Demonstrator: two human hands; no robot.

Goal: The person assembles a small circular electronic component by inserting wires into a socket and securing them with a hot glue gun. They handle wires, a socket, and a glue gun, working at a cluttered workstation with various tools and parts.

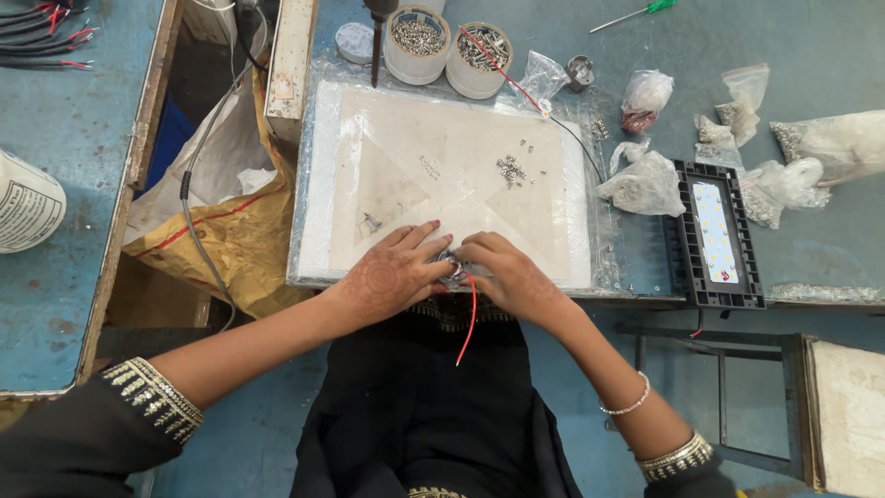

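Note:
My left hand [392,272] and my right hand [507,269] meet at the near edge of a white, plastic-covered work pad [442,166]. Between the fingertips sits a small metal part [454,267], mostly hidden by the fingers. A red wire [470,318] hangs down from it over my dark clothing. A small heap of screws [510,170] lies on the pad farther back, and a single small metal piece [369,222] rests to the left.
Two round tubs of screws [447,51] stand at the pad's far edge beside a hanging screwdriver [376,37]. A black lamp housing with a white LED board [714,235] lies right. Plastic bags of parts [645,180] are scattered there. A brown sack [230,231] fills the gap at left.

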